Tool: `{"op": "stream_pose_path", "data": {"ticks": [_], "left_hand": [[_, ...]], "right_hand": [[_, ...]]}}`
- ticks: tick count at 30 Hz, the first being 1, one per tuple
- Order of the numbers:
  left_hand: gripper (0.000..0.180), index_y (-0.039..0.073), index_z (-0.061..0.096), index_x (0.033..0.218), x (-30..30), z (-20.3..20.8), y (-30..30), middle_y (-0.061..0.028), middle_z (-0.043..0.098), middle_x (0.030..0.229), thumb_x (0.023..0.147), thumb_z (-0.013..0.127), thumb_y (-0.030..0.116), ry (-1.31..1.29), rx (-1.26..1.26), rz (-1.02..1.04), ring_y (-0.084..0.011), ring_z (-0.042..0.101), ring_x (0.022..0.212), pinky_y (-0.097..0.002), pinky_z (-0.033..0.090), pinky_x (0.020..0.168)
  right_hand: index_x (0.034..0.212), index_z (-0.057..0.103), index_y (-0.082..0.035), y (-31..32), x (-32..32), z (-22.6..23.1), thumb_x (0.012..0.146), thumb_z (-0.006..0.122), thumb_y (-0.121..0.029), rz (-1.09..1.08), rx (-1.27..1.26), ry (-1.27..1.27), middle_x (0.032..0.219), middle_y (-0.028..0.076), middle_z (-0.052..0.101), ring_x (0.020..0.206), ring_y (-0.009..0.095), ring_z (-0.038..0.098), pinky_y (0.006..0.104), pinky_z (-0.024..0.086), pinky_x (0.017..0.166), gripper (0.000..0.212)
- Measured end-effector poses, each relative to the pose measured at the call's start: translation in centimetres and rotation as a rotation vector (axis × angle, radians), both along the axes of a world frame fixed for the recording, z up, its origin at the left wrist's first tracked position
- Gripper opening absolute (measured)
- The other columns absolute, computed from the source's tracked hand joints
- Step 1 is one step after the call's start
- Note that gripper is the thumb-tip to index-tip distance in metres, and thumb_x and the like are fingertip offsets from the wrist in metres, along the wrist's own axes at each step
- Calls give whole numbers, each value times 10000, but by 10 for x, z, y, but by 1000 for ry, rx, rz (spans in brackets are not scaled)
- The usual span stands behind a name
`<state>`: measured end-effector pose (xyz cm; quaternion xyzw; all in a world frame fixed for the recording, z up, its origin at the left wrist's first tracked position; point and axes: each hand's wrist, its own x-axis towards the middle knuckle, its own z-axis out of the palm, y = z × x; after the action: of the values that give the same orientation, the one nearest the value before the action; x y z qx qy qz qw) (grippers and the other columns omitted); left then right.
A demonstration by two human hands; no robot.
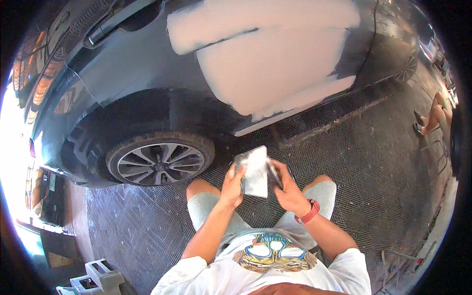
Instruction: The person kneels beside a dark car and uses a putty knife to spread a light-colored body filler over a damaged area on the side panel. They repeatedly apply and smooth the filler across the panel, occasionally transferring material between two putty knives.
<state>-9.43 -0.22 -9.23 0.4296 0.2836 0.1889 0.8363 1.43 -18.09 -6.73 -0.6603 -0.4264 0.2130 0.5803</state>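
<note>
Near the head view's centre, left hand (232,186): pinches a thin white-and-grey rectangular sheet (256,172) by its left edge, apparently leaving its face uncovered.
Right hand (289,191): curled round a flat dark slab (273,175) beside the sheet (blurred, kind uncertain), likely for steadiness.
Dark-painted car (132,73), pinkish-white side patch (273,61): beyond both hands, perhaps within reach.

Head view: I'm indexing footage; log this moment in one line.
left hand: holds pale sheet; right hand: holds dark flat object; dark car: pale side patch
</note>
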Motion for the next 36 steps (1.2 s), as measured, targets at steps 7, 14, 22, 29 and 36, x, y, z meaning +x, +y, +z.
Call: {"op": "stream_pose_path", "data": {"ticks": [7,14,22,29,36], "left_hand": [[489,-45,454,1460,0,11,8,-132,582,1392,1084,554,252,56,500,279,-208,557,1259,-342,416,1095],[535,-24,496,1447,-18,12,5,-178,618,1373,1090,526,374,211,707,-40,-234,562,1266,-365,410,1096],[455,-34,483,1432,-23,-18,25,-159,608,1350,1087,524,260,68,467,514,-246,600,1215,-377,476,1037],[406,2,526,1418,-6,27,14,-106,641,1298,1068,564,203,-133,49,248,-188,610,1173,-357,489,1012],[372,-26,588,1266,-17,22,24,-157,708,1131,1101,505,297,145,824,165,-245,665,1027,-355,503,904]], "right_hand": [[1434,548,-44,-9,-5,-25,961,643,-11,54,79,1020,1245,79,683,1132,199,657,358,515,1003,483],[1387,640,-213,0,10,33,817,582,21,-283,-304,-794,1390,119,584,1341,381,515,626,328,1152,619],[1375,642,-281,0,-13,29,822,619,-7,81,-399,-961,1455,70,552,1419,359,457,744,162,1186,618],[1453,550,-167,24,-23,30,830,599,68,33,-353,-461,1495,246,459,1375,454,489,504,454,1132,668],[1466,550,-212,26,36,29,844,581,36,-224,-240,-822,1440,158,556,1412,447,443,568,413,1114,671]]}}
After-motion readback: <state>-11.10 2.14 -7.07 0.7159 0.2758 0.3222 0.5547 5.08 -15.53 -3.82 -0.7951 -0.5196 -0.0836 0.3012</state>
